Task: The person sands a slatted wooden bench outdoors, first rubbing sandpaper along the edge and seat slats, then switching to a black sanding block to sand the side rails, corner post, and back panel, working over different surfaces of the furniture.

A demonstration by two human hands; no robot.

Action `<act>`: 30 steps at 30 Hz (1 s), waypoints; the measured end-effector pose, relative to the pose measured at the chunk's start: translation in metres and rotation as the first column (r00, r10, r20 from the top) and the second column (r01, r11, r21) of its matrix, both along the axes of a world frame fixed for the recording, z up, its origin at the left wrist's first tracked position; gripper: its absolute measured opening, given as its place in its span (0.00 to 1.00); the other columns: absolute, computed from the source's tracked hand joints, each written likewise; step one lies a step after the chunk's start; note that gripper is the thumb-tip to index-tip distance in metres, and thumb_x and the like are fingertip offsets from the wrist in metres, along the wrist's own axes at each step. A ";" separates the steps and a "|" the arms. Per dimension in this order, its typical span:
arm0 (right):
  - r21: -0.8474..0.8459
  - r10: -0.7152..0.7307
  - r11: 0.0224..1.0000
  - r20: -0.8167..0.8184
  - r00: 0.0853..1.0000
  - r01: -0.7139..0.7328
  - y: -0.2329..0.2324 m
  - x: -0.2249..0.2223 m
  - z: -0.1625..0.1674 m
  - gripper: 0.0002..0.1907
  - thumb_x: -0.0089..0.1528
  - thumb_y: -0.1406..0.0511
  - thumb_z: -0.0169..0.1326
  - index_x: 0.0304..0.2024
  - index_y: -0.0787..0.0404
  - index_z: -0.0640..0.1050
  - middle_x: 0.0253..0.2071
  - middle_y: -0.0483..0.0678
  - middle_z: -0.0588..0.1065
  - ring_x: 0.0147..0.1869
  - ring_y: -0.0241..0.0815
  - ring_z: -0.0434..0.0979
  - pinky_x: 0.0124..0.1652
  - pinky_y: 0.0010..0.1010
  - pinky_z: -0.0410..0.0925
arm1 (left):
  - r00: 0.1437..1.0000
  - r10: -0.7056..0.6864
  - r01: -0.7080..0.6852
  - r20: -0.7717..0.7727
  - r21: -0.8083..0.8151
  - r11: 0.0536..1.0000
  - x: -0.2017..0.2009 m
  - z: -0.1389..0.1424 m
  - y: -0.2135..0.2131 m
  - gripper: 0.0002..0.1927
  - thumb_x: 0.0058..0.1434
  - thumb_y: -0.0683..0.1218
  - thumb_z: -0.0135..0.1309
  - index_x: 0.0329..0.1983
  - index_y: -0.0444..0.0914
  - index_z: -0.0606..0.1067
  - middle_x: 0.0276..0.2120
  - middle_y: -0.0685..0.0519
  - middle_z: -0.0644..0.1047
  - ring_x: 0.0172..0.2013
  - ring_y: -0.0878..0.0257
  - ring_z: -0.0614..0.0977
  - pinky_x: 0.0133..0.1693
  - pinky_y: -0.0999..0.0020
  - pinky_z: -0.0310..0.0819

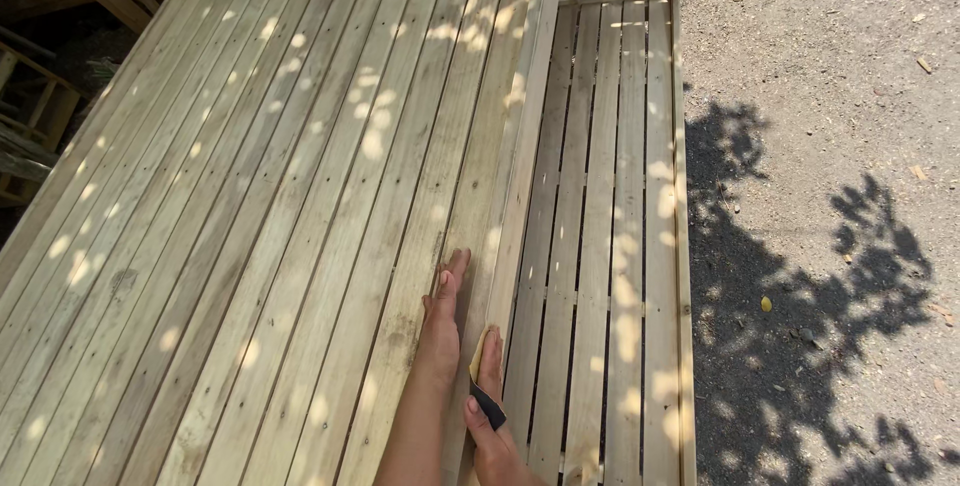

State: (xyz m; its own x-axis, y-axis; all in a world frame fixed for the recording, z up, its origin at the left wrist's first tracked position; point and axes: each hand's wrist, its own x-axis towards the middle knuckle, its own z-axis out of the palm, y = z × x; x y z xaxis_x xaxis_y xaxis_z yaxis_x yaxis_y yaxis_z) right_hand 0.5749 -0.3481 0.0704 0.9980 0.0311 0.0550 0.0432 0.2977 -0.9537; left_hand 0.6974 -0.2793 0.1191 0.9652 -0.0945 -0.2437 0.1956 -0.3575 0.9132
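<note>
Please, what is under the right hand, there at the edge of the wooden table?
Under the right hand a folded piece of sandpaper, yellowish with a dark side, is pressed on the table's edge board. The fingers cover most of it. The left hand lies flat alongside.

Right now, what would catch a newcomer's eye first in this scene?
A big slatted wooden tabletop fills the left and middle, dappled with sun spots, with a slatted bench alongside on its right. At the bottom, the left hand lies flat on a plank while the right hand presses a piece of sandpaper against the tabletop's edge. Leaf shadows fall on the gravel ground at right.
</note>
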 end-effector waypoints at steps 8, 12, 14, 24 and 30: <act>-0.028 -0.254 0.965 0.174 0.951 0.263 -0.061 0.234 -0.039 0.37 0.73 0.55 0.35 0.79 0.60 0.42 0.83 0.51 0.36 0.86 0.47 0.27 0.76 0.39 0.30 | 0.991 -0.103 0.062 0.081 0.403 0.913 -0.006 -0.008 -0.020 0.38 0.66 0.69 0.16 0.79 0.57 0.47 0.79 0.57 0.42 0.78 0.58 0.39 0.68 0.47 0.11; 0.234 -0.256 0.939 -0.023 0.966 0.254 -0.085 0.306 -0.026 0.35 0.72 0.52 0.34 0.78 0.56 0.45 0.82 0.47 0.43 0.82 0.43 0.45 0.74 0.34 0.44 | 0.992 -0.103 0.059 0.077 0.441 0.896 -0.003 -0.008 -0.023 0.39 0.66 0.70 0.13 0.79 0.57 0.47 0.79 0.55 0.43 0.78 0.56 0.39 0.68 0.45 0.13; 0.208 -0.293 0.931 -0.060 0.954 0.299 -0.080 0.291 -0.018 0.34 0.74 0.52 0.33 0.78 0.57 0.49 0.82 0.48 0.46 0.82 0.42 0.47 0.74 0.33 0.45 | 0.992 -0.099 0.056 0.081 0.425 0.904 -0.003 -0.006 -0.022 0.40 0.65 0.71 0.12 0.79 0.57 0.47 0.79 0.56 0.44 0.78 0.56 0.38 0.68 0.44 0.13; 0.015 -0.156 0.988 0.116 0.981 0.156 -0.035 0.148 -0.018 0.42 0.72 0.48 0.32 0.79 0.61 0.36 0.83 0.51 0.30 0.85 0.47 0.21 0.75 0.42 0.28 | 0.995 -0.068 0.040 0.072 0.340 0.940 -0.005 -0.002 -0.023 0.43 0.63 0.72 0.10 0.78 0.53 0.50 0.79 0.56 0.47 0.78 0.58 0.38 0.69 0.46 0.10; 0.389 -0.146 0.890 -0.255 0.956 0.239 -0.086 0.312 -0.040 0.35 0.70 0.49 0.34 0.78 0.47 0.49 0.78 0.51 0.56 0.77 0.47 0.58 0.70 0.37 0.54 | 0.995 -0.084 0.049 0.048 0.495 0.868 -0.004 -0.005 -0.024 0.39 0.66 0.70 0.18 0.78 0.55 0.50 0.79 0.55 0.46 0.77 0.56 0.41 0.69 0.44 0.16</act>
